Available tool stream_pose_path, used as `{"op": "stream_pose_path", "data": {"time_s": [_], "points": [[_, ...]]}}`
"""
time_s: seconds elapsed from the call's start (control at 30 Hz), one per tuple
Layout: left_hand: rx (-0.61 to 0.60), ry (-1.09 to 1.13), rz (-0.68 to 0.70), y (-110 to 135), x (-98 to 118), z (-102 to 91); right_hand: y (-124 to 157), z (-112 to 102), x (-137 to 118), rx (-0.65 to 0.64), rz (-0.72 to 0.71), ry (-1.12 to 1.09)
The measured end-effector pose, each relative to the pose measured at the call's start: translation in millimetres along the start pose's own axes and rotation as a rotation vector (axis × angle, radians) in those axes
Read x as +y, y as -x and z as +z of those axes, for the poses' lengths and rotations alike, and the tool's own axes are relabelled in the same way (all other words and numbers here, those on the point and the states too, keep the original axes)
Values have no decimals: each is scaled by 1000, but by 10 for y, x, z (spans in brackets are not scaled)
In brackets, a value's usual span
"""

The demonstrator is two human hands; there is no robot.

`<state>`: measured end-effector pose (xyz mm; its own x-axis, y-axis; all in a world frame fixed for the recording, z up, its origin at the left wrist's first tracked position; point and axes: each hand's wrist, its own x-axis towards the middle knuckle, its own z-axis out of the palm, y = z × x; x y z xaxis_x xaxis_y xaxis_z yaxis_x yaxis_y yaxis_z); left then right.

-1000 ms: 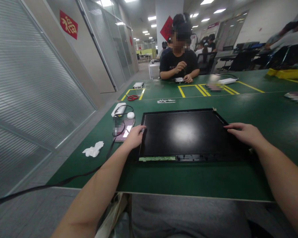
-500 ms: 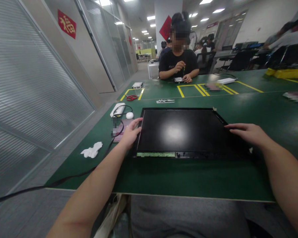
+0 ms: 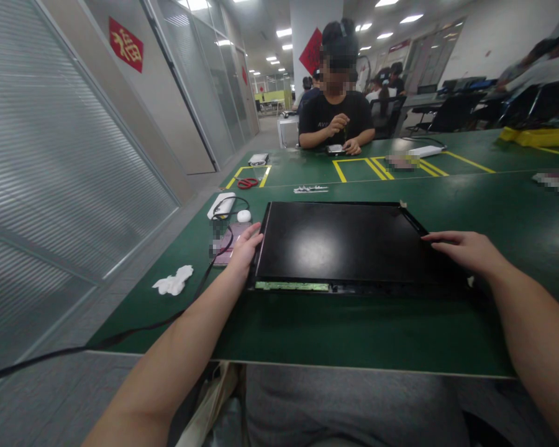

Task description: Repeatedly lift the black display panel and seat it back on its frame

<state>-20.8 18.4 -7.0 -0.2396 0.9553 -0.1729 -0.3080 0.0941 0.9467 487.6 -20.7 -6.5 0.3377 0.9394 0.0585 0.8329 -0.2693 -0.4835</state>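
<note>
A black LCD screen panel [image 3: 349,242] lies face up before me, a green circuit strip [image 3: 291,286] along its near edge. My left hand [image 3: 245,248] grips the panel's left edge, fingers beyond the side and thumb near the rim. Over at the right edge, my right hand [image 3: 466,248] holds the frame between thumb and fingers; the fingertips underneath are hidden. Near my left hand are a pinkish flat packet [image 3: 224,248], a black cable [image 3: 209,264] and a small round white case [image 3: 244,216].
On the green table [image 3: 354,335] are a crumpled white tissue [image 3: 173,280], a white power bank-like block [image 3: 222,205], red-handled scissors [image 3: 247,183] and white strips [image 3: 310,189]. Across sits a person [image 3: 336,121] handling a small device [image 3: 335,149]. Yellow tape marks the far side.
My left hand has shifted slightly left along the panel's edge. The panel's front edge looks slightly raised, and the light reflection on it has moved. My right hand stays in place.
</note>
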Motion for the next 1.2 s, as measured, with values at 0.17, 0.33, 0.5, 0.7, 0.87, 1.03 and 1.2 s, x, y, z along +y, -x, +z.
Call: {"op": "stream_pose_path", "data": {"time_s": [0.17, 0.33, 0.5, 0.7, 0.87, 1.03, 1.2], "points": [[-31, 26, -81, 173, 127, 64, -6, -6, 3, -17, 10, 17], [-26, 40, -127, 222, 164, 89, 29, -34, -58, -36, 23, 56], [-49, 6, -113, 205, 129, 91, 38, -39, -65, -29, -10, 63], [-136, -75, -73, 304, 214, 134, 30, -31, -51, -27, -11, 79], [-222, -34, -69, 324, 239, 149, 29, -29, -52, -29, -31, 72], [-232, -6, -41, 321, 191, 130, 25, -18, -43, -18, -17, 61], [-329, -171, 33, 376, 187, 69, -1, -7, -17, -2, -46, 77]]}}
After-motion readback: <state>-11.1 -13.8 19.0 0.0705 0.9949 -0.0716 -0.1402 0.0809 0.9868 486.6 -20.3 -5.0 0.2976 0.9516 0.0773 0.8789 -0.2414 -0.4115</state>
